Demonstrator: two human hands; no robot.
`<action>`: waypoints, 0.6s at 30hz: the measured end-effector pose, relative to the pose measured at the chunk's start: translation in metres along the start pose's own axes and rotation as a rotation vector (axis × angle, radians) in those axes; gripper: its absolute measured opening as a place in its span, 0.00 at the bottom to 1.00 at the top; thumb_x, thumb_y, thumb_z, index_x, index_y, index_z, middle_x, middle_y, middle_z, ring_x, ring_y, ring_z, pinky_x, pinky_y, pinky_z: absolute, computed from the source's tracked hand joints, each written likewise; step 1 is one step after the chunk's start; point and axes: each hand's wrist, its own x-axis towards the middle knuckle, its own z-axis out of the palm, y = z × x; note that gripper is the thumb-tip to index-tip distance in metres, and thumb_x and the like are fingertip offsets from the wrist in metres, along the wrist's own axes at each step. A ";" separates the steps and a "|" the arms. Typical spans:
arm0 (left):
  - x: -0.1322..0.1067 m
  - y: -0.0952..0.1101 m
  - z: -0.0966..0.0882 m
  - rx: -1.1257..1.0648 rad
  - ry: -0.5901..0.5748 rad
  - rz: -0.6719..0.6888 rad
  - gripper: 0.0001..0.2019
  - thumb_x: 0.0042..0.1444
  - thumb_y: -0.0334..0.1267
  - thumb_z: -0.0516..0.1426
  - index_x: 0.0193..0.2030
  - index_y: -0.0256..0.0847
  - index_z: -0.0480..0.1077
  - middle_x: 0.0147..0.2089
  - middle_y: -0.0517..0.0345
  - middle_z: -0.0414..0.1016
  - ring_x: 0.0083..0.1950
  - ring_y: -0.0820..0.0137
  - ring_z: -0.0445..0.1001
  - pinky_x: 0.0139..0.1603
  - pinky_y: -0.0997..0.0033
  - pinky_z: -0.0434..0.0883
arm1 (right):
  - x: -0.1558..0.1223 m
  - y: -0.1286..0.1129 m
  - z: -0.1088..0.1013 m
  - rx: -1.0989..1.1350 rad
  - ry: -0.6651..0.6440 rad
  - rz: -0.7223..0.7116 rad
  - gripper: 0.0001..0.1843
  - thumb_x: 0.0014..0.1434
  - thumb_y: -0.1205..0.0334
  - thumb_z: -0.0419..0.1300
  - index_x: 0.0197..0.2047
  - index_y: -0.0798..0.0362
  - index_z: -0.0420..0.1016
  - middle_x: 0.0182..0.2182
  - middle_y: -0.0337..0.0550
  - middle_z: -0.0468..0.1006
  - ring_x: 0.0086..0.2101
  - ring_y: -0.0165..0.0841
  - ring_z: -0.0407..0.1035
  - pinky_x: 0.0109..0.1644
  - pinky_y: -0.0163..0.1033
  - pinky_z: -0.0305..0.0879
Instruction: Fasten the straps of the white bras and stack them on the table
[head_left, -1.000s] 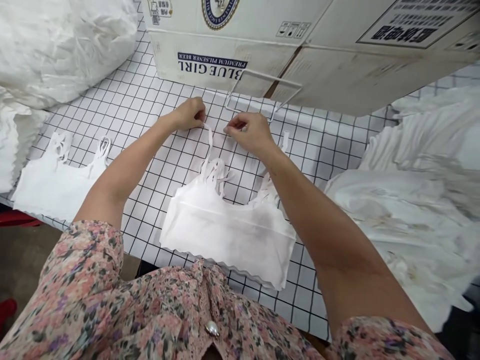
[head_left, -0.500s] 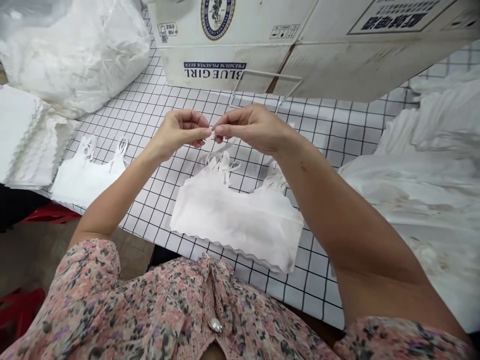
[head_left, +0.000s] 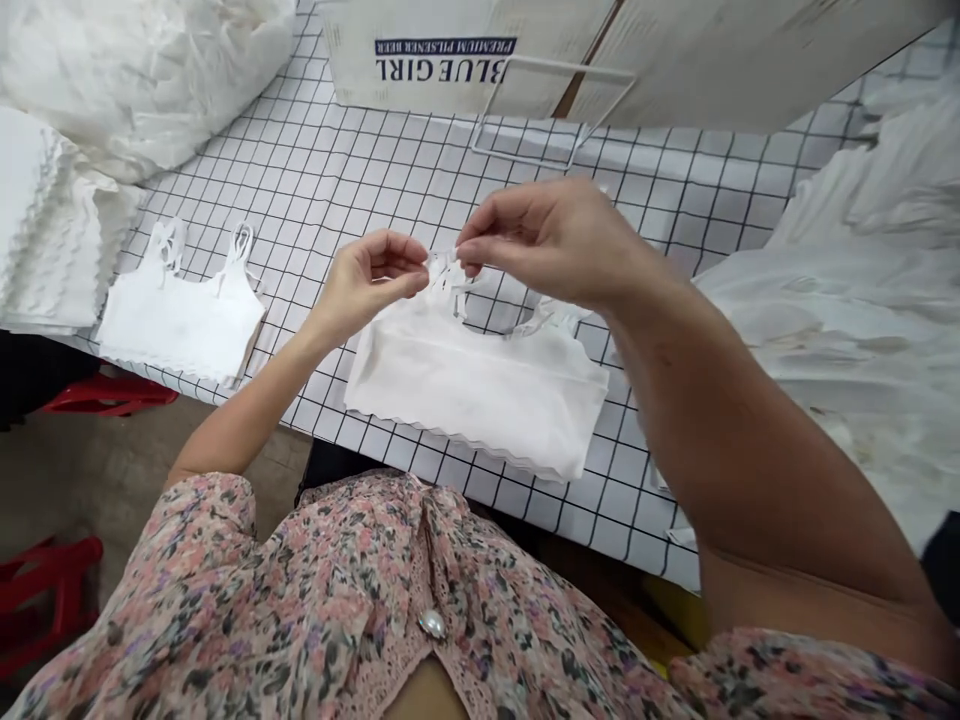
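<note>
A stack of white bra tops [head_left: 480, 385] with scalloped lower edges lies flat before me, straps pointing away. My left hand [head_left: 375, 275] pinches a thin white strap [head_left: 444, 270] at the stack's left shoulder. From the other side my right hand [head_left: 551, 240] has its thumb and forefinger closed on the same strap, a short gap from the left fingertips. Strap ends hang loosely below the fingers. The right-hand straps [head_left: 555, 318] rest on the table, partly below my right wrist.
Another white top stack [head_left: 180, 310] lies to the left, beside folded white fabric [head_left: 52, 230] and a full plastic bag [head_left: 150, 80]. A cardboard box [head_left: 450, 80] and a white wire frame [head_left: 525, 155] stand behind. White garments [head_left: 847, 270] are heaped at right on the grid-patterned table [head_left: 330, 160].
My hands have come down closer to the left shoulder straps and the fingertips have drawn slightly apart. The camera view has tilted downward, so the box sits higher in the picture.
</note>
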 end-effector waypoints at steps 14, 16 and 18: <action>-0.014 -0.036 -0.032 0.018 0.101 -0.107 0.08 0.58 0.42 0.68 0.43 0.44 0.84 0.48 0.51 0.88 0.49 0.64 0.85 0.56 0.58 0.84 | 0.079 -0.001 -0.053 0.272 -0.303 0.052 0.25 0.45 0.37 0.84 0.34 0.45 0.83 0.33 0.43 0.78 0.40 0.39 0.74 0.58 0.54 0.76; 0.000 -0.036 -0.034 0.000 0.078 -0.107 0.08 0.60 0.40 0.67 0.44 0.44 0.84 0.50 0.51 0.89 0.51 0.64 0.86 0.59 0.58 0.83 | 0.091 -0.003 -0.053 0.274 -0.308 0.064 0.24 0.47 0.39 0.83 0.33 0.46 0.81 0.32 0.42 0.77 0.40 0.38 0.74 0.56 0.53 0.76; 0.018 -0.038 -0.034 -0.047 0.056 -0.111 0.09 0.62 0.36 0.64 0.46 0.43 0.85 0.53 0.50 0.89 0.56 0.63 0.86 0.64 0.57 0.81 | 0.098 -0.007 -0.051 0.257 -0.279 0.104 0.21 0.54 0.44 0.80 0.30 0.47 0.78 0.30 0.42 0.75 0.39 0.38 0.73 0.56 0.52 0.76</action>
